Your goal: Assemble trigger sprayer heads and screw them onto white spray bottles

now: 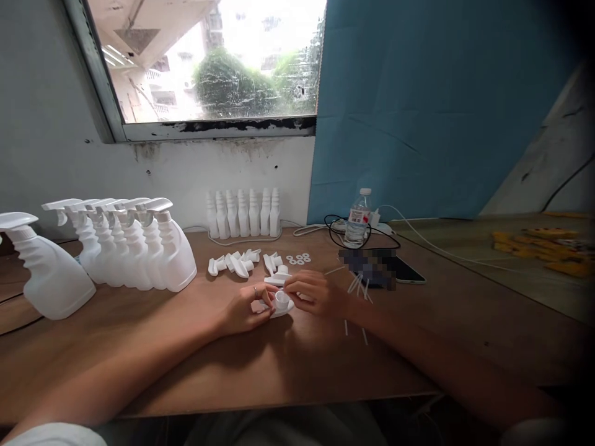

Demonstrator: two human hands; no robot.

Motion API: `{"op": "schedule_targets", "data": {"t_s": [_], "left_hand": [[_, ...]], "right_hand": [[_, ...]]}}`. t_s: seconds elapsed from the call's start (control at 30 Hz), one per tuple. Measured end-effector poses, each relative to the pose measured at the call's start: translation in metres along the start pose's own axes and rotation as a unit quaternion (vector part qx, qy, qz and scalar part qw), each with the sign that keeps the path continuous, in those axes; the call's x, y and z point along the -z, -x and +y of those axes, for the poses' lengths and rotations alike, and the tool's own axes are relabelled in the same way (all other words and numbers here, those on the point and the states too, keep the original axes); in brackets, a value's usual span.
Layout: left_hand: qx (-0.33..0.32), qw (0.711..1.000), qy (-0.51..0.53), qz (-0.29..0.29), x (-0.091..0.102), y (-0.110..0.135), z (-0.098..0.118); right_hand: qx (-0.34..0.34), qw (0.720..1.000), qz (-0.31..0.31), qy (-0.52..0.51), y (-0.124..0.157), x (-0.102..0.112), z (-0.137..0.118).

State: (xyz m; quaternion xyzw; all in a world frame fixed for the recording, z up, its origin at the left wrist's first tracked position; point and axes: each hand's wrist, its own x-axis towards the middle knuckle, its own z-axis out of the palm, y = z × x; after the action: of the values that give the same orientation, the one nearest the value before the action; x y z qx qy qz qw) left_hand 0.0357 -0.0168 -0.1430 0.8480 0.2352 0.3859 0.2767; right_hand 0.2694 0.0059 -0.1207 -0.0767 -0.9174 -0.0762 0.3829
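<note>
My left hand (248, 308) is closed on a white spray head (281, 301), which lies low over the table with its round collar facing up. The fingers of my right hand (317, 292) are pinched together at the collar's upper edge; whatever is between them is too small to make out. Just behind my fingertips rests another white spray head (279, 276). Several more loose spray heads (239, 264) lie farther back to the left. Small white rings (299, 259) are grouped behind my right hand, and thin white tubes (346, 327) are scattered to its right.
Assembled white spray bottles (179, 257) stand in a row at left, with one (58, 279) apart. Several white bottles without heads (242, 214) line the wall. A water bottle (357, 223), cables and a phone (405, 270) are at back right, beside a blurred patch.
</note>
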Motion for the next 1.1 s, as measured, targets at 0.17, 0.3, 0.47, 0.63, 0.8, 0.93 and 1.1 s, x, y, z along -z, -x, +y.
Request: {"op": "schedule_targets", "data": {"t_s": [0.17,0.3,0.47,0.63,0.8,0.93,1.1], "left_hand": [[0.0,0.999,0.009,-0.033,-0.001,0.0,-0.005],[0.05,0.998,-0.022,-0.011,-0.002,0.001,-0.007],[-0.01,0.995,-0.097,-0.038,-0.002,0.002,-0.008],[-0.063,0.982,-0.151,-0.098,0.005,0.002,-0.009],[-0.109,0.979,-0.163,-0.061,0.003,-0.001,-0.015],[-0.12,0.982,-0.144,-0.033,-0.002,-0.003,-0.02],[-0.135,0.983,-0.114,-0.039,-0.002,-0.005,-0.022]], "right_hand": [[0.034,0.998,-0.053,0.007,0.003,-0.004,-0.001],[0.001,0.998,-0.04,-0.046,0.004,0.0,-0.003],[-0.035,0.994,-0.059,-0.084,0.002,0.0,-0.005],[-0.043,0.991,-0.079,-0.097,0.003,-0.003,-0.003],[-0.013,0.996,-0.077,-0.036,0.005,-0.005,-0.001],[-0.01,0.996,-0.061,-0.058,0.005,-0.007,-0.001],[-0.029,0.995,-0.066,-0.071,0.006,-0.01,-0.003]]}}
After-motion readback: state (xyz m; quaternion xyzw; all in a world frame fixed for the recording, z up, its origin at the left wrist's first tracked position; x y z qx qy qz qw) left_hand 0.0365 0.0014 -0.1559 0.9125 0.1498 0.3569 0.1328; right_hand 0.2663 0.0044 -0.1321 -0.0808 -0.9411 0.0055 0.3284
